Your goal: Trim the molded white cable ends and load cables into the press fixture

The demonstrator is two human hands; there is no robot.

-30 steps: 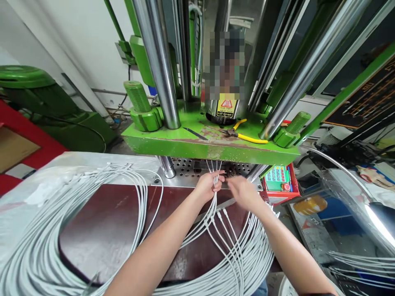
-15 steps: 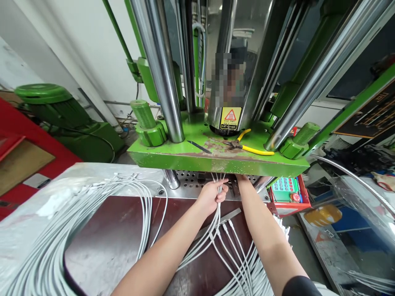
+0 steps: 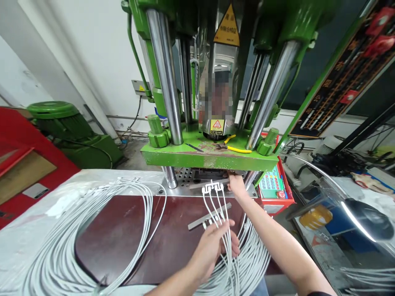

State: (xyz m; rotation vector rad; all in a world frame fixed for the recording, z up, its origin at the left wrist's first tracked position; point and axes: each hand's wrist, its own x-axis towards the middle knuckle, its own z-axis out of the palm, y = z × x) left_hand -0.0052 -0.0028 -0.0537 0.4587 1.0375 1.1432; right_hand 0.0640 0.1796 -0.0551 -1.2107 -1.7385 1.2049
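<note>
My left hand (image 3: 212, 246) is closed around several white cables (image 3: 226, 240) over the brown board. White moulded ends (image 3: 212, 188), joined by a white runner, stand up at the tips of these cables. At the front of the press bed, my right hand (image 3: 236, 183) has its fingers closed at the right end of a flat grey metal bar (image 3: 197, 186). Part of that bar is behind the white ends. A second metal bar (image 3: 194, 224) lies on the board beyond my left hand, with cable ends beside it.
The green press plate (image 3: 173, 158) overhangs the perforated bed (image 3: 182, 181). Yellow-handled pliers (image 3: 239, 150) and a thin dark blade lie on it. Coiled white cables (image 3: 46, 242) lie left, more (image 3: 253, 250) at right. A red control box (image 3: 279, 193) stands right of the press.
My left hand has drawn the cables back from under the press plate toward me, bringing their joined white ends into view. My right hand has come partly out, with a metal bar.
</note>
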